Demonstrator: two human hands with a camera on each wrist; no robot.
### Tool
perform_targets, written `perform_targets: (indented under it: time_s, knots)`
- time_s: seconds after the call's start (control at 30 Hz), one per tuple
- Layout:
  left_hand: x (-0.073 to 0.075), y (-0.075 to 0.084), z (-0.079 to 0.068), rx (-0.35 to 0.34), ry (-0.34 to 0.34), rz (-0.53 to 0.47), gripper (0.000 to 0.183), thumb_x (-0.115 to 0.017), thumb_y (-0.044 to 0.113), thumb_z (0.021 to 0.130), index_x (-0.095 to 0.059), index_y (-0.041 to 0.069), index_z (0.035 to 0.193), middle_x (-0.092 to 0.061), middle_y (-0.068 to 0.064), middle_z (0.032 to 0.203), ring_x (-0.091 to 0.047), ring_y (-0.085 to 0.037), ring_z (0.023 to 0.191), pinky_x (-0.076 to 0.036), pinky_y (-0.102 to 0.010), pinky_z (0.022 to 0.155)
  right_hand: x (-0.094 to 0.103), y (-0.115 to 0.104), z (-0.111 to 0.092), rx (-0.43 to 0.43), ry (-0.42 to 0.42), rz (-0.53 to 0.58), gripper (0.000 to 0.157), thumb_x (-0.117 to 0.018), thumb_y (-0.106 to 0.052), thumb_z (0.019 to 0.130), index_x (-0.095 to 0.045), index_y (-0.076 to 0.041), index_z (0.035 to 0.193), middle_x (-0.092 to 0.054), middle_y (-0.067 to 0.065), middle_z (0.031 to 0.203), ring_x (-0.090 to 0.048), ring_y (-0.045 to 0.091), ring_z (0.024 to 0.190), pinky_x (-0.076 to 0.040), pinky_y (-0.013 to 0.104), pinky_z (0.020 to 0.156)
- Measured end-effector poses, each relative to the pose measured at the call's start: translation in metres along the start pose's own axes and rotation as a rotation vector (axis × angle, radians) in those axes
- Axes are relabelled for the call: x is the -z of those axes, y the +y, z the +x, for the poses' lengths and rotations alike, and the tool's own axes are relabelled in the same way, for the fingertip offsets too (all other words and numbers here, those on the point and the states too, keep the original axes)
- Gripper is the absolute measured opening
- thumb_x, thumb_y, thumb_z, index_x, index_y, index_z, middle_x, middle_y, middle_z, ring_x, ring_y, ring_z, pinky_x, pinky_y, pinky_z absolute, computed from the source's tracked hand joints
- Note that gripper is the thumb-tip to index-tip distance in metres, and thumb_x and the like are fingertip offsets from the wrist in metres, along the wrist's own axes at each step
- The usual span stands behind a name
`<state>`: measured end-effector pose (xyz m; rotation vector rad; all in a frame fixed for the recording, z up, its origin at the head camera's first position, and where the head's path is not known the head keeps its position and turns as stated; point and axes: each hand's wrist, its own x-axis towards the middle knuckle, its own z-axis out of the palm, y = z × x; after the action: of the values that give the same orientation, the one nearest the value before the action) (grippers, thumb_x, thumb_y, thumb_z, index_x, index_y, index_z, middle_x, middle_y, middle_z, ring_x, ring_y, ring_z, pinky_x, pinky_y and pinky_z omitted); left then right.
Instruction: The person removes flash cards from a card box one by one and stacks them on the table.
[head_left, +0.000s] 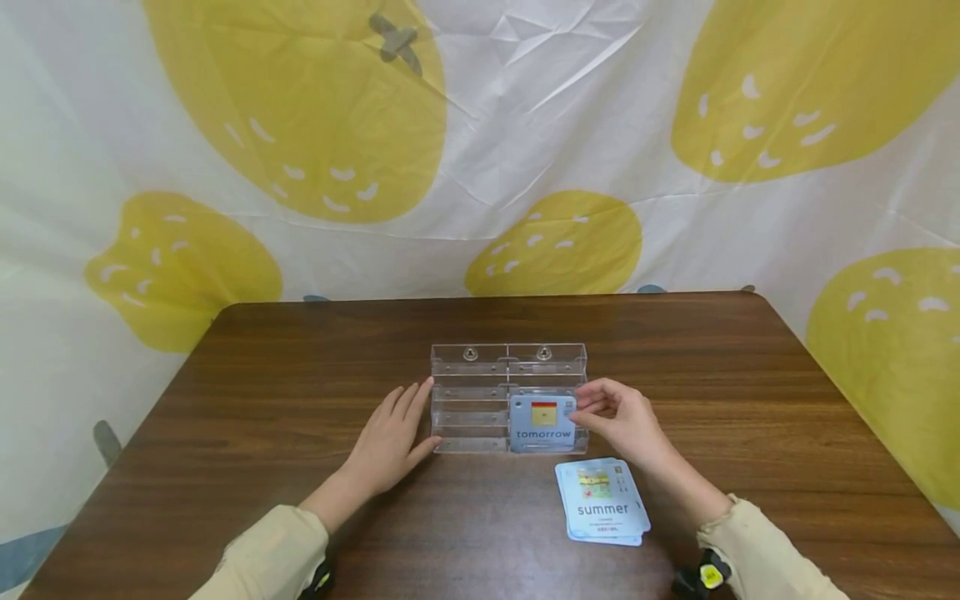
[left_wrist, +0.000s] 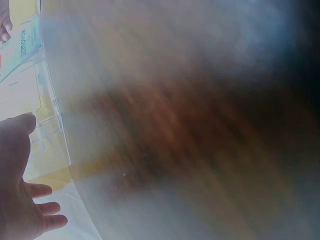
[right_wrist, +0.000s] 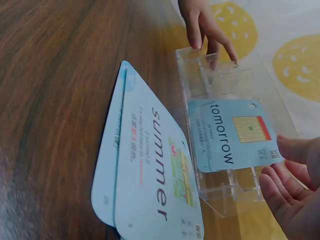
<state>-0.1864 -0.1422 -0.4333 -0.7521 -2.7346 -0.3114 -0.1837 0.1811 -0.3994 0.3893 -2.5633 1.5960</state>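
Note:
A clear plastic card rack (head_left: 471,404) with two columns of tiered slots stands on the table. A blue flash card (head_left: 543,423) printed "tomorrow" is at the rack's lower right slot. My right hand (head_left: 621,419) pinches that card by its right edge, thumb in front; the right wrist view shows the card (right_wrist: 235,135) between thumb and fingers. At the rack's left side, my left hand (head_left: 392,437) rests with fingers extended, fingertips and thumb touching its edge. In the left wrist view the left hand (left_wrist: 17,170) lies beside the rack, fingers straight.
A small stack of blue flash cards (head_left: 602,502), "summer" on top, lies on the brown wooden table (head_left: 300,375) in front of the rack's right side. Behind the table hangs a white cloth (head_left: 480,125) with yellow fruit prints.

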Motion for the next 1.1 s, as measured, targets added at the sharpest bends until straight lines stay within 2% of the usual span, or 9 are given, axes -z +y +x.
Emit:
perform_targets:
  time_s: [0.13, 0.33, 0.6, 0.73, 0.97, 1.1]
  knots:
    - [0.000, 0.000, 0.000, 0.004, -0.001, -0.001, 0.078, -0.062, 0.037, 0.084, -0.024, 0.002, 0.142, -0.044, -0.022, 0.131, -0.040, -0.041, 0.119, -0.034, -0.048, 0.099, -0.004, 0.001, 0.002, 0.003, 0.039, -0.042, 0.022, -0.074, -0.007, 0.073, -0.064, 0.002, 0.091, -0.063, 0.008, 0.076, -0.058, 0.012, 0.069, -0.050, 0.022, 0.062]
    - [-0.001, 0.000, 0.000, 0.007, 0.001, -0.012, 0.079, -0.063, 0.037, 0.083, -0.023, 0.003, 0.142, -0.043, -0.021, 0.132, -0.040, -0.041, 0.119, -0.034, -0.050, 0.099, -0.009, 0.003, 0.004, 0.059, 0.075, -0.060, 0.017, -0.075, -0.005, 0.071, -0.063, -0.001, 0.082, -0.060, 0.005, 0.069, -0.055, 0.008, 0.063, -0.048, 0.021, 0.058]
    - [-0.001, 0.000, 0.000, 0.007, 0.002, -0.009, 0.079, -0.062, 0.038, 0.084, -0.022, 0.003, 0.143, -0.043, -0.021, 0.133, -0.040, -0.041, 0.119, -0.034, -0.050, 0.098, -0.010, 0.003, 0.006, 0.119, 0.081, -0.071, 0.013, -0.075, -0.003, 0.072, -0.062, -0.002, 0.076, -0.058, 0.001, 0.064, -0.051, 0.004, 0.057, -0.046, 0.020, 0.052]
    - [-0.001, 0.000, 0.000, 0.003, 0.002, -0.007, 0.079, -0.062, 0.038, 0.084, -0.022, 0.003, 0.142, -0.043, -0.021, 0.132, -0.040, -0.042, 0.119, -0.035, -0.050, 0.098, -0.008, -0.001, 0.005, 0.131, 0.074, -0.086, 0.010, -0.073, -0.001, 0.072, -0.063, -0.001, 0.076, -0.060, 0.004, 0.066, -0.050, 0.006, 0.057, -0.045, 0.021, 0.050]
    - [0.000, 0.001, 0.000, 0.001, -0.002, 0.001, 0.079, -0.062, 0.038, 0.084, -0.022, 0.002, 0.142, -0.043, -0.022, 0.131, -0.040, -0.041, 0.119, -0.034, -0.049, 0.099, -0.003, -0.027, -0.003, 0.172, 0.089, -0.094, 0.004, -0.067, 0.005, 0.077, -0.064, 0.007, 0.078, -0.063, 0.015, 0.067, -0.053, 0.010, 0.056, -0.045, 0.022, 0.051]
    - [0.001, 0.001, 0.000, 0.001, -0.003, 0.003, 0.079, -0.062, 0.038, 0.084, -0.022, 0.002, 0.142, -0.043, -0.022, 0.131, -0.040, -0.041, 0.119, -0.034, -0.049, 0.099, -0.001, -0.027, -0.003, 0.166, 0.106, -0.088, 0.004, -0.064, 0.005, 0.079, -0.064, 0.009, 0.080, -0.063, 0.017, 0.069, -0.054, 0.014, 0.057, -0.045, 0.020, 0.052]
